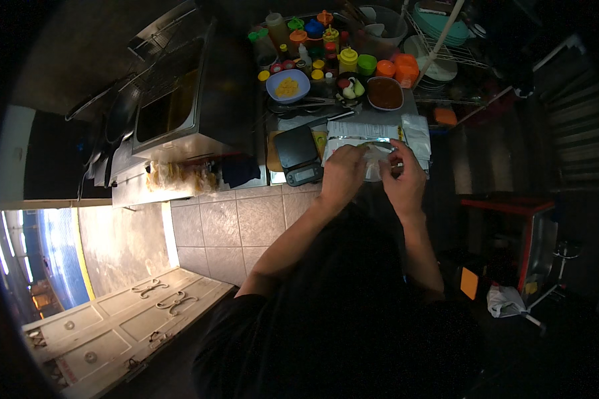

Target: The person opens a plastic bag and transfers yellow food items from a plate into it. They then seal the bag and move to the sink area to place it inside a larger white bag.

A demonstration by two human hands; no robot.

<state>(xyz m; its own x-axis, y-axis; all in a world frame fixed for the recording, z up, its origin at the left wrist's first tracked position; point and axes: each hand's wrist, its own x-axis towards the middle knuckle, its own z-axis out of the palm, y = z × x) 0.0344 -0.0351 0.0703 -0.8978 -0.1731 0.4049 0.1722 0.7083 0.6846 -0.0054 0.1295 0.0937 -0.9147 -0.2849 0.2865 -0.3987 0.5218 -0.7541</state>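
Observation:
My left hand (pixel 345 172) is closed on one side of a small clear plastic bag (pixel 374 164) in the head view. On the bag's other side is my right hand (pixel 404 174), its thumb and fingers at the plastic; whether they pinch it is unclear. What the bag holds cannot be made out. Beneath both hands lies a white printed packet (pixel 362 130) with a silvery strip. A stack of clear plastic bags (pixel 416 132) rests to its right. Left of my left hand is a black digital kitchen scale (pixel 297 149).
Behind stand a bowl of yellow food (pixel 288 87), a bowl of brown sauce (pixel 385 94), a small dish of cut vegetables (pixel 350 89) and several squeeze bottles (pixel 348 59). A steel deep fryer (pixel 167 129) is at left; a wire shelf (pixel 451 50) with plates stands at right.

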